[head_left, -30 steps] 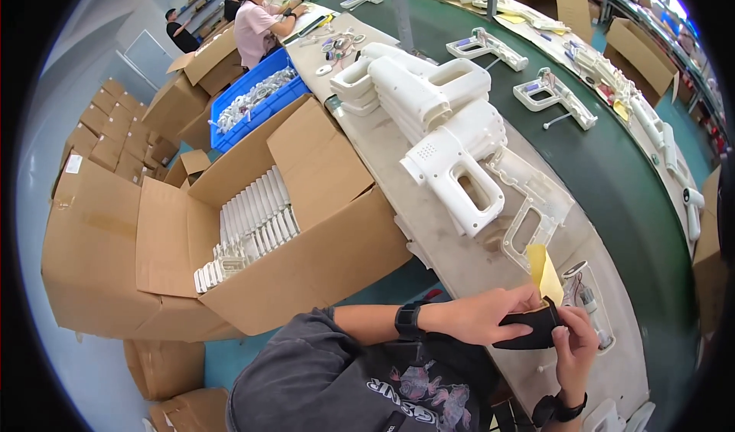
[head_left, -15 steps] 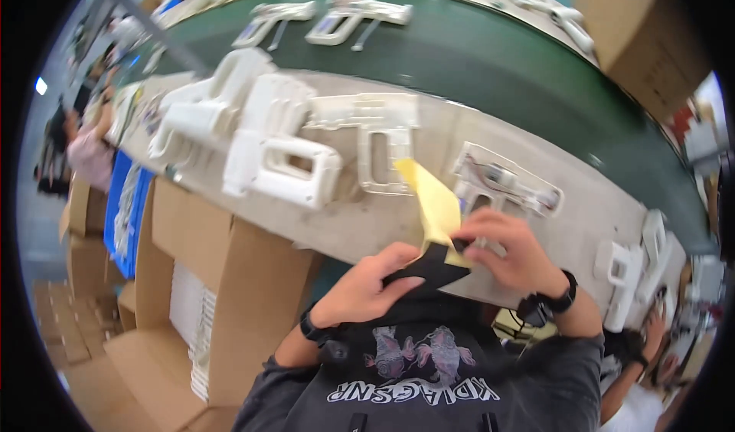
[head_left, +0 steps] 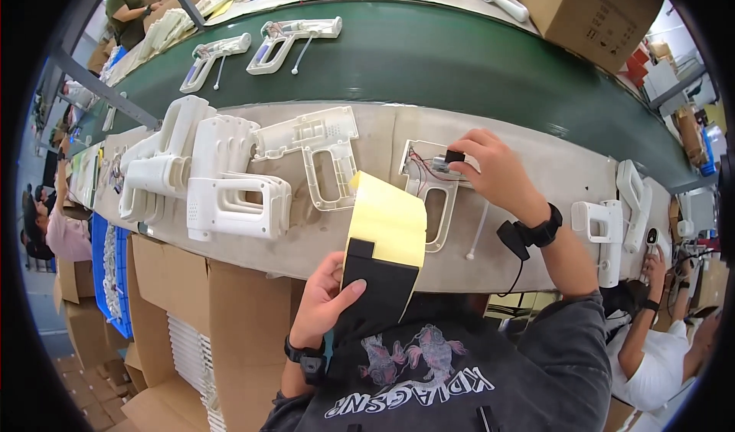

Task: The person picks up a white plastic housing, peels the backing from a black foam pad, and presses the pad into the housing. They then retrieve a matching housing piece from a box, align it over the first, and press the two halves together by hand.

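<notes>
My left hand (head_left: 321, 300) grips a yellow backing sheet (head_left: 392, 221) that carries black foam pad material (head_left: 383, 279), the thumb lying on the black part. My right hand (head_left: 494, 170) pinches a small black foam pad (head_left: 455, 157) between thumb and fingers. It is at the silvery cylindrical part inside an open white gun-shaped housing (head_left: 449, 211), where red wires show; whether the pad touches that part I cannot tell. Left of this housing lies an empty white half shell (head_left: 306, 135), inner side up. A thin white rod (head_left: 478, 231) lies on the table below my right forearm.
Stacked white shells (head_left: 230, 206) stand at the left of the table. Beyond runs a green conveyor (head_left: 436, 60) bearing two wired housings (head_left: 287, 43). A cardboard box (head_left: 253, 317) is at lower left, another (head_left: 589, 14) at upper right. A co-worker (head_left: 651, 355) sits at right.
My right hand has left the sheet and moved forward to the housing with a small black foam pad. My left hand has drawn the sheet lower and left. The head view has shifted.
</notes>
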Motion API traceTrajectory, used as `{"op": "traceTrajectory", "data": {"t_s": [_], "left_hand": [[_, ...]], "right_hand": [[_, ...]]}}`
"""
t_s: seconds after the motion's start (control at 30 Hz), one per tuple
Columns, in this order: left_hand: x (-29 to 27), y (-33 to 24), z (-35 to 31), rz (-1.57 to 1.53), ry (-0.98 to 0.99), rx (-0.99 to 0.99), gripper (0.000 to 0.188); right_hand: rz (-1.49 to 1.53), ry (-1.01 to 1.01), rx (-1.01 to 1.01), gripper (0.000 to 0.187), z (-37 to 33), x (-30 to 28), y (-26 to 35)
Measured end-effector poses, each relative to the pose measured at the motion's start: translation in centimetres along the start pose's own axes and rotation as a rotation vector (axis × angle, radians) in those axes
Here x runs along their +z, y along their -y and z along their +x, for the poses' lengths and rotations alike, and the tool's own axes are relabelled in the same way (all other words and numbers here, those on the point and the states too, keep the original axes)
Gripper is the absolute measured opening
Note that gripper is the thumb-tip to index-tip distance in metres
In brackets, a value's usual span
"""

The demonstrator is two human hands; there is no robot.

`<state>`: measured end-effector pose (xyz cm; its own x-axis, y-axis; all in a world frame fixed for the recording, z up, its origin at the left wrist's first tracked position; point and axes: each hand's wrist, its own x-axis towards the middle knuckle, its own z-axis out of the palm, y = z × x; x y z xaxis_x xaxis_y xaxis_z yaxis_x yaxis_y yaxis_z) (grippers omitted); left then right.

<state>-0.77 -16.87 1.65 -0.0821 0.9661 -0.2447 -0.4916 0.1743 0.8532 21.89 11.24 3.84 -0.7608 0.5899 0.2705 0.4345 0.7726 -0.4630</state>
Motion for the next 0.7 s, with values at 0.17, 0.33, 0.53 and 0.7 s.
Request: {"op": "traceTrajectory", "data": {"t_s": [0.17, 0.33, 0.53, 0.7], "left_hand": [[0.6, -0.9, -0.1, -0.007, -0.016, -0.001, 0.043], [1.2, -1.1, 0.7, 0.009, -0.075, -0.045, 0.035], [2.7, -0.9, 1.2, 0.113, -0.047, 0.002, 0.033], [2.3, -2.1, 0.7, 0.742, 0.109, 0.112, 0.030]], "right_hand": [[-0.056, 0.049, -0.034, 0.026, 0.1, 0.7, 0.0], [-0.017, -0.018, -0.055, 0.028, -0.4, -1.0, 3.7], [0.418, 0.156, -0.248, 0.040, -1.5, -0.3, 9.8], [0.797, 0.408, -0.061, 0.034, -1.5, 1.1, 10.3]]}}
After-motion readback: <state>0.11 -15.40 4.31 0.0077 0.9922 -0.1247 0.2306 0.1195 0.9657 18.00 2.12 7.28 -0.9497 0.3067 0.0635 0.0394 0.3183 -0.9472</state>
